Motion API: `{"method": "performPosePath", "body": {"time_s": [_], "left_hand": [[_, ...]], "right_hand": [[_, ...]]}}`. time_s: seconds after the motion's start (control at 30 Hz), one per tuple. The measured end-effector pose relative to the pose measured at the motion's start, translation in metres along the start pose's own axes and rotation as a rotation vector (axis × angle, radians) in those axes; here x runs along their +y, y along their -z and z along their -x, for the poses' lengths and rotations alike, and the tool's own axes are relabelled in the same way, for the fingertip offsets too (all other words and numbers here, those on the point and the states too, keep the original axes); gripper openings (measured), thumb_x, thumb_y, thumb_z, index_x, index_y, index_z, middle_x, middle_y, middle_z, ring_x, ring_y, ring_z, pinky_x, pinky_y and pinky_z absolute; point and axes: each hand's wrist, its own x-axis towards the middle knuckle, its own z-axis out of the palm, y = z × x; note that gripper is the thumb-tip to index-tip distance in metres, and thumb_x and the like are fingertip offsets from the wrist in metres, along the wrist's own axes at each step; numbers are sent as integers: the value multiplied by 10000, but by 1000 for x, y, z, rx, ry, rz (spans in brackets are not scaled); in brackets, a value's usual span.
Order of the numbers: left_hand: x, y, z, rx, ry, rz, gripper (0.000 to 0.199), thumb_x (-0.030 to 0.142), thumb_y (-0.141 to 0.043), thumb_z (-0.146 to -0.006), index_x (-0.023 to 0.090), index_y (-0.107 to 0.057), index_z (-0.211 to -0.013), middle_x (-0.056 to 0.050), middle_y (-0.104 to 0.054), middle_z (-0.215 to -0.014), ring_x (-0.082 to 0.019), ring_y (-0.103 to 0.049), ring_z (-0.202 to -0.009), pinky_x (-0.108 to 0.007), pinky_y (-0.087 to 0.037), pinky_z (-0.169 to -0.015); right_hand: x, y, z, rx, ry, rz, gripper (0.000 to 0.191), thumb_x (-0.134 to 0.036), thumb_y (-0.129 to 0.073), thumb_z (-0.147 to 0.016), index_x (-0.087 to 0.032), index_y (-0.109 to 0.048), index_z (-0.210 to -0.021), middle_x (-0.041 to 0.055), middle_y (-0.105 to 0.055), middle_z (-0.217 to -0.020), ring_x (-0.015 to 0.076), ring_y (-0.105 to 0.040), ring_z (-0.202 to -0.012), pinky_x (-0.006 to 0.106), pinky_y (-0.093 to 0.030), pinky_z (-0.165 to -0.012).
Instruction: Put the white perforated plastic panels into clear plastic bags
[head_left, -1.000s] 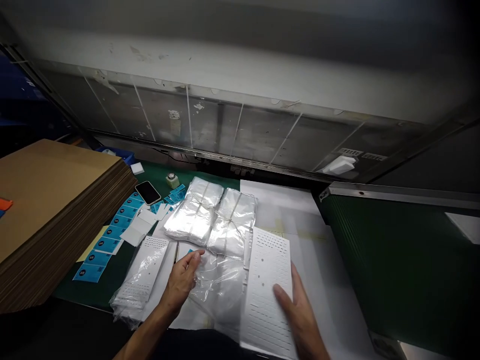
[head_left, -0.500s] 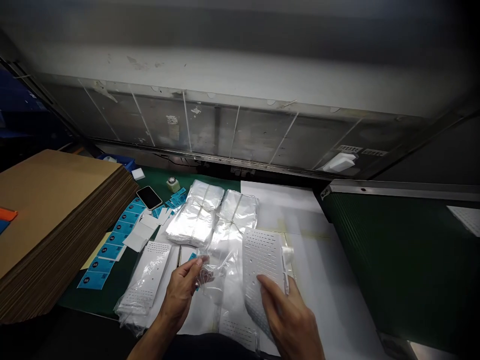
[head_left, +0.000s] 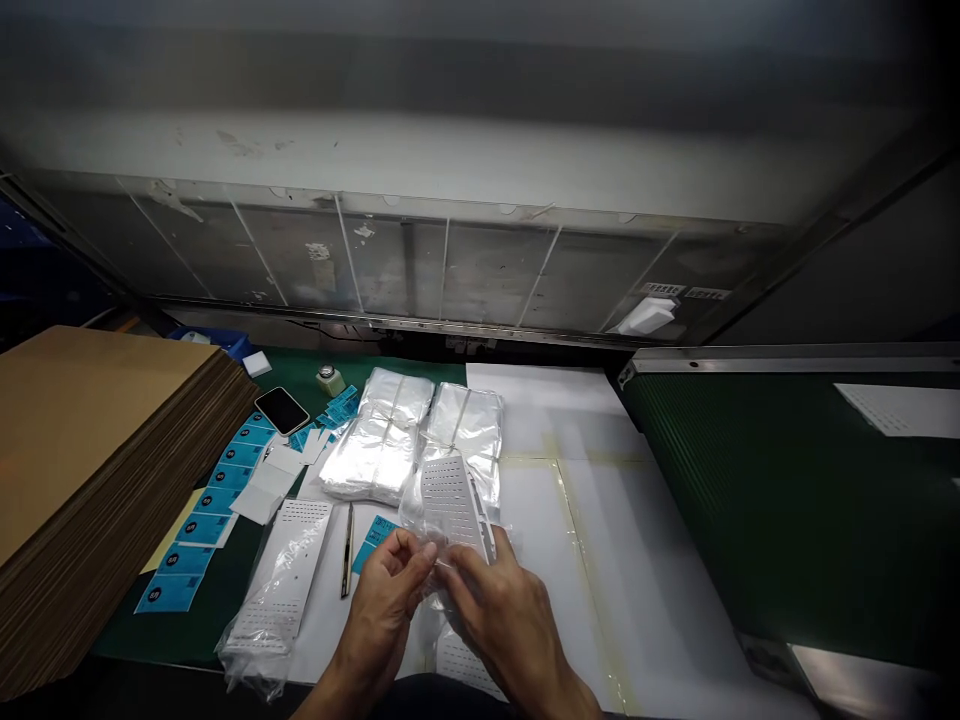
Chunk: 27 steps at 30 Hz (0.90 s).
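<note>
My left hand (head_left: 394,585) pinches the edge of a clear plastic bag (head_left: 411,505). A white slotted plastic panel (head_left: 454,500) stands tilted in front of me, its far end inside or behind the film; I cannot tell exactly how far. Closed around the panel's near end is my right hand (head_left: 506,610), its fingertips close to the left ones. Two tied bundles of clear bags, a left bundle (head_left: 379,435) and a right bundle (head_left: 465,415), lie just beyond. Another slotted panel (head_left: 461,658) lies partly hidden below my hands. To the left rests a bagged white panel (head_left: 281,580).
A stack of cardboard (head_left: 112,400) stands at far left beside a strip of blue labels (head_left: 202,530). A phone (head_left: 282,410), a small jar (head_left: 329,379) and a slim metal-coloured knife or pen (head_left: 347,550) lie about. On the right runs a green conveyor belt (head_left: 787,520) carrying a white panel (head_left: 900,410).
My right hand has brought the panel leftward to the bag in my left hand; the hands are now close together. The view has shifted slightly, showing more of the conveyor.
</note>
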Motion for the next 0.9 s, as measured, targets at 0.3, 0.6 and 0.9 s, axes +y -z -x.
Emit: {"method": "performPosePath", "body": {"time_s": [0.3,0.6,0.9], "left_hand": [[5,10,1,22,151,163,285,213,-699,-767,148,-568,-1012,-82,-634,-931,-172,-595,-823,-350,-487,-814],[6,20,-12,132,-68,-549,318,360,-716,-675,178,-704,-936,-9,-577,-648,-181,-521,-663,-281,-420,-645],[4,0,-45,97,-109,-751,315,418,-648,-729,183,-714,-927,16,-489,-474,-189,-484,-525,-286,-339,-552]], "right_hand": [[18,-2,1,-19,-93,-32,350,-366,-329,-942,-278,-667,-916,64,-579,-894,138,-589,-568,236,-444,-518],[70,33,-1,7,-504,-604,385,-565,-470,-835,-299,-691,-1003,84,-593,-1139,306,-568,-1059,415,-501,-824],[62,30,63,-262,-510,-1541,374,-537,-767,-498,-206,-631,-606,13,-599,-547,171,-564,-480,291,-446,-481]]}}
